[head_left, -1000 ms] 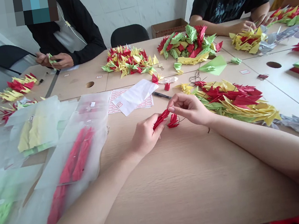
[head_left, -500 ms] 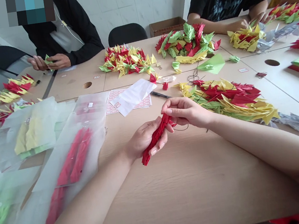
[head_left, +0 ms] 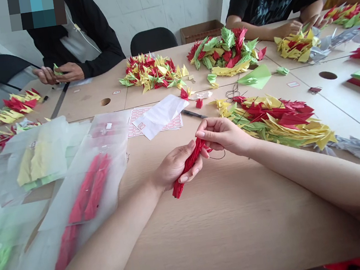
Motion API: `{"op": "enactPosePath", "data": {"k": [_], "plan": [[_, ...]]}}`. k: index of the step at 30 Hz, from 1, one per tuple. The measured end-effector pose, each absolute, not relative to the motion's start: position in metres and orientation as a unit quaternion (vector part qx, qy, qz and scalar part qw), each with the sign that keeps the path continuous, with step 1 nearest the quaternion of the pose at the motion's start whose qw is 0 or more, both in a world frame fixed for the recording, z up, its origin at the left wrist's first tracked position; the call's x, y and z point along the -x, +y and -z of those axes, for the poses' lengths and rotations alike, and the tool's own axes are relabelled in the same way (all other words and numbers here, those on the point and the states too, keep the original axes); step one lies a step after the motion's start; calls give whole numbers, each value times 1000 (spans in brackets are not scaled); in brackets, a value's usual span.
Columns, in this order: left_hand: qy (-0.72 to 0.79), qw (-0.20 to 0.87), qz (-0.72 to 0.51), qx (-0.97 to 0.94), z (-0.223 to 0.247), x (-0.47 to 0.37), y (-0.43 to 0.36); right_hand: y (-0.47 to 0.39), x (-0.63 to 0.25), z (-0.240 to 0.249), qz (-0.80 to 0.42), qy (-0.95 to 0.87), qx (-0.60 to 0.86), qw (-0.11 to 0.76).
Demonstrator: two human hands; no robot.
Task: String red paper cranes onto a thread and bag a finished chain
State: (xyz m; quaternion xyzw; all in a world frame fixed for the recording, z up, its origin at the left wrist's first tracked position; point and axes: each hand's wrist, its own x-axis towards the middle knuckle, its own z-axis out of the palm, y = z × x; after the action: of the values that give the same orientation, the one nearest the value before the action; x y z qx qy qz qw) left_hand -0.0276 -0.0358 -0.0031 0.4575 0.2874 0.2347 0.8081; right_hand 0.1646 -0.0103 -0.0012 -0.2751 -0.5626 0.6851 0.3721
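A narrow bundle of folded red paper pieces (head_left: 191,162) slants across my left hand (head_left: 179,164), whose fingers are wrapped round it above the table. At the bundle's upper end, my right hand (head_left: 221,136) pinches with thumb and forefinger. What lies between those fingertips is too small to make out. A thin dark string (head_left: 218,157) loops below my right hand. Just beyond my right wrist lies a pile of folded paper strings in red, yellow and green (head_left: 282,123).
Clear plastic sleeves (head_left: 83,184) with folded paper inside cover the left side. A white paper slip (head_left: 160,116) and a black pen (head_left: 193,114) lie ahead. More colourful paper heaps (head_left: 153,71) stand farther back. Across the table, co-workers' hands (head_left: 60,74) handle paper.
The red bundle and my left hand have shifted very slightly to the right. My right hand stays at the bundle's upper end. Little else differs.
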Motion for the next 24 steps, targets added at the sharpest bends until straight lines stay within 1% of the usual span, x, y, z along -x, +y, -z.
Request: {"op": "enactPosePath", "data": {"k": [12, 18, 24], "plan": [[300, 802, -234, -461, 4, 27, -36, -11, -164, 0, -655, -582, 291, 385], [303, 790, -237, -477, 6, 27, -35, -12, -164, -1, -636, -603, 306, 373], [320, 776, -243, -486, 4, 26, -33, -8, -164, 0, -605, -582, 351, 415]]}}
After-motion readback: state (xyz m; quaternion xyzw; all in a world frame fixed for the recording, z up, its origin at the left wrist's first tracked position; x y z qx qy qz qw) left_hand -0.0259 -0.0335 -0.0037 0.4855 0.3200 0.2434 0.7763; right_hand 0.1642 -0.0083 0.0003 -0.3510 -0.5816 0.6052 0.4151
